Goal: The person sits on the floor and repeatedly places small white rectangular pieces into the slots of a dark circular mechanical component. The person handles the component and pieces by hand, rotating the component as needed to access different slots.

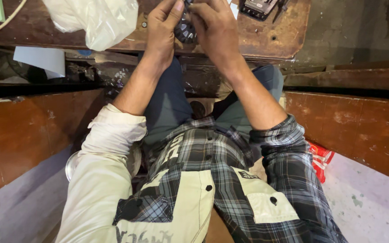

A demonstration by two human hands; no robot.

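Seated below the rusty workbench (257, 40), the person is gripping a small round toothed metal part (184, 30) over the bench's near edge, left hand (160, 31) and right hand (214, 29) both pinching it, apparently mid-inspection or adjustment, plastic bag (97, 20) lying left of it.

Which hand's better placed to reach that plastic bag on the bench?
Left, probably. The left hand sits right beside the bag; the right hand is on the far side of the round part both hold.
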